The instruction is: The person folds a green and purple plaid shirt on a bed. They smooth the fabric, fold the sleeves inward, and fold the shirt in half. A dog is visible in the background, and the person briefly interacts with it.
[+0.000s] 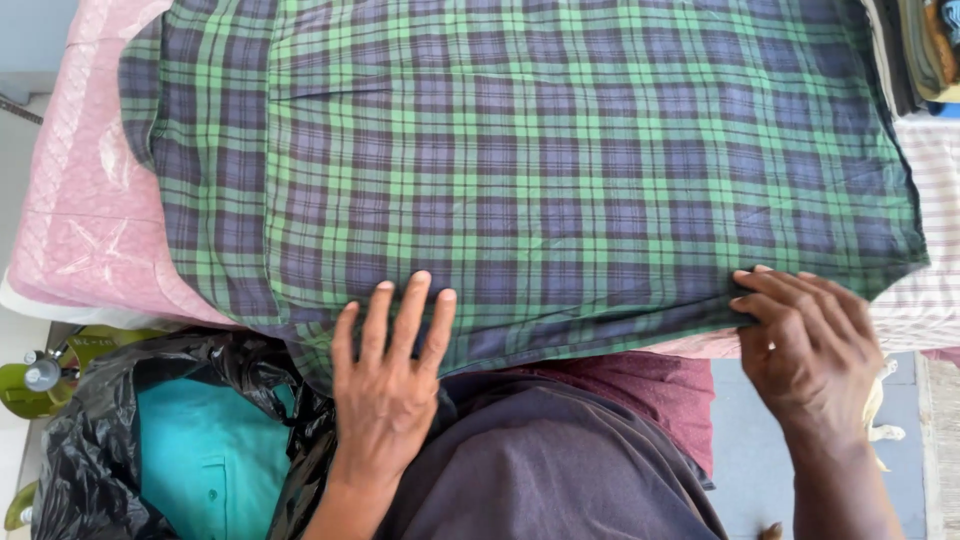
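The plaid shirt [540, 170] lies spread flat over a pink padded board [80, 200]. The left hand [390, 385] rests open on the shirt's near edge, fingers splayed and holding nothing. The right hand [805, 345] pinches the near right corner of the shirt. Smoothing probably goes best with the flat palm pressing while the pinched corner pulls taut. Below the shirt's left side, a black bag [110, 440] holds teal cloth [205, 455]. The shirt's far end is cut off, and the stack [915, 50] beyond its right corner is hard to make out.
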